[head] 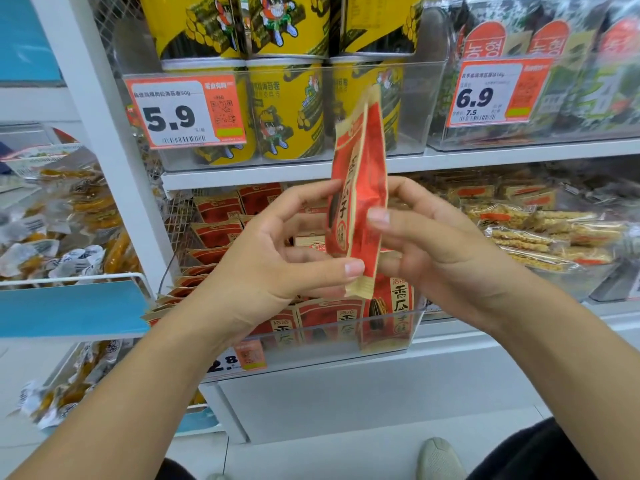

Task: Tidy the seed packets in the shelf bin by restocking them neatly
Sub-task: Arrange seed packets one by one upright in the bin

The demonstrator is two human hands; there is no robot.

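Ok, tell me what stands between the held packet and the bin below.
Nothing visible blocks it. The red packet, pinched by the left hand and right hand, hangs above the clear bin, though standing packets already fill its front.

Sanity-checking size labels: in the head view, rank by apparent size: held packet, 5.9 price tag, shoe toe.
1. Held packet, nearest the camera, so it looks large.
2. 5.9 price tag.
3. Shoe toe, partly cut off at the frame edge.

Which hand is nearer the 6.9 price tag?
Right. The right hand grips the red packet from its right side, below and left of the 6.9 price tag. The left hand pinches the packet from the other side, farther left.
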